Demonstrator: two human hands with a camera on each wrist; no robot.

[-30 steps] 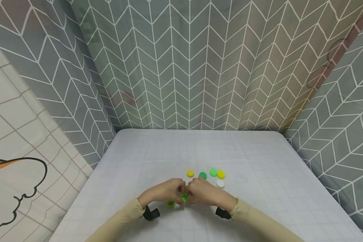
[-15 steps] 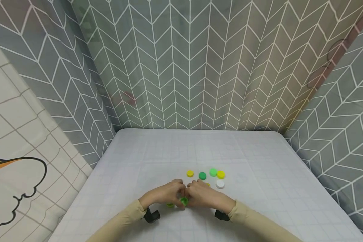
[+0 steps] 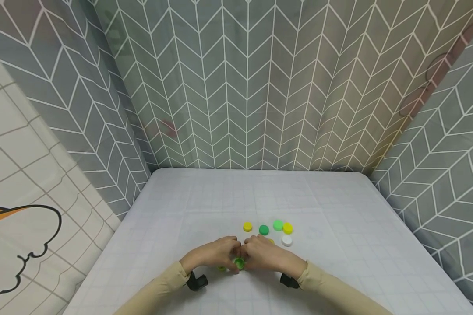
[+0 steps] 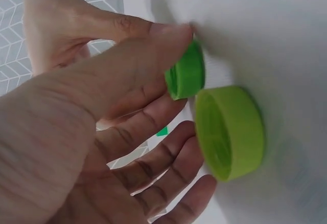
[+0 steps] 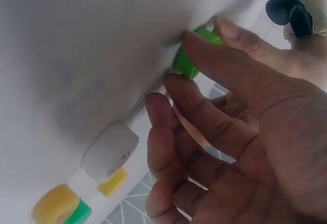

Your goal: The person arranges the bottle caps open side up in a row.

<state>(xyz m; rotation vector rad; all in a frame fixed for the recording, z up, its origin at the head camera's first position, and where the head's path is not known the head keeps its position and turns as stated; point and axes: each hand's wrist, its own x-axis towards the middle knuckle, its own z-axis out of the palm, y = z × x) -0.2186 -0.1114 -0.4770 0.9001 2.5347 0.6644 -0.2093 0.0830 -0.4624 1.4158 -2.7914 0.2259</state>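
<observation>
Both hands meet over the table around a green bottle cap point(image 3: 239, 264), its hollow side toward the head camera. My left hand point(image 3: 218, 253) pinches it between thumb and index finger, as the left wrist view shows on the green cap point(image 4: 190, 71). From the other side my right hand point(image 3: 266, 254) holds the same cap point(image 5: 188, 63) with thumb and index finger. A larger lime-green cap point(image 4: 244, 132) lies beside the left fingertips, mostly covered by that hand in the head view. The remaining fingers of both hands are loosely bent.
Beyond the hands lie a yellow cap point(image 3: 247, 226), a dark green cap point(image 3: 263, 229), a light green cap point(image 3: 277, 225) and another yellow cap point(image 3: 287, 228). A white cap point(image 3: 287, 240) sits near the right hand, which partly hides a yellow cap point(image 3: 271, 241). Patterned curtains point(image 3: 244, 87) enclose the table.
Both hands have shifted slightly toward the person, together with the green cap. A yellow cap beyond the right hand now shows, while the lime-green cap is more covered by the left hand.
</observation>
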